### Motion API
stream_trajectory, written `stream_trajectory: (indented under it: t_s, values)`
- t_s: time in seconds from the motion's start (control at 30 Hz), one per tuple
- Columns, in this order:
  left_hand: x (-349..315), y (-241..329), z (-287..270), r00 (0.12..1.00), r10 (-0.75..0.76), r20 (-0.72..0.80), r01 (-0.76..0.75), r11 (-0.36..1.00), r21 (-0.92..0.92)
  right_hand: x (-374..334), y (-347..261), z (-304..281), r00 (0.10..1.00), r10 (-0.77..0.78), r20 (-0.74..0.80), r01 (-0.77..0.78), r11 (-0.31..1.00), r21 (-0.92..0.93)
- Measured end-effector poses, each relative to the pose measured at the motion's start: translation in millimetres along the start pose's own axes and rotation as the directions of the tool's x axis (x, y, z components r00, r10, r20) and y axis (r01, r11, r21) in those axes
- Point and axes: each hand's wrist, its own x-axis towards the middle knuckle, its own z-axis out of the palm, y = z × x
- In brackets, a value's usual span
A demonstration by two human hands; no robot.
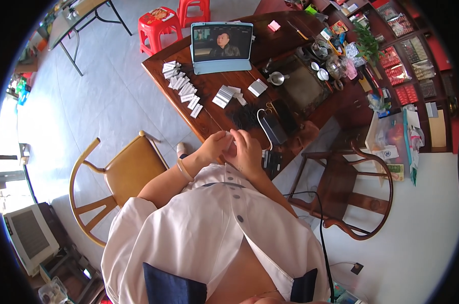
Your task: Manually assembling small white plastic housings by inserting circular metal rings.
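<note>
My left hand [215, 146] and my right hand [247, 153] meet in front of my body at the near edge of a dark wooden table [209, 121]. Both have their fingers curled in around something small and pale, mostly covered by them, which I cannot make out. Just beyond the hands lies a dark tangled heap [243, 117]. Farther off are a striped stack of small flat white pieces [223, 96] and a smaller stack [257, 87]. A spread of slim white pieces [181, 86] runs along the table's left edge.
A tablet [222, 45] stands at the far side. To the right are a dark box with a white cable [272, 126] and a tea tray [303, 86] with cups. A yellow-seated chair [133, 169] is at my left, a dark wooden chair [335, 185] at my right. Red stools [158, 28] stand beyond.
</note>
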Motion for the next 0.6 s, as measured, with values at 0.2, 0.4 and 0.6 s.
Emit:
stream_trajectory:
  t_s: [0.2,0.4,0.6]
  values:
    - [1,-14,5,0.996,0.084,-0.016,-0.085,0.985,-0.151,-3,2,2,1.000,0.003,-0.012,-0.002,0.999,0.039]
    - [-4,-11,9,0.996,0.080,-0.030,-0.083,0.987,-0.141,-5,3,3,1.000,-0.006,-0.028,0.008,0.996,0.086]
    - [-7,-11,7,0.996,0.080,-0.047,-0.084,0.990,-0.112,-6,-2,6,0.999,0.042,-0.009,-0.039,0.982,0.183]
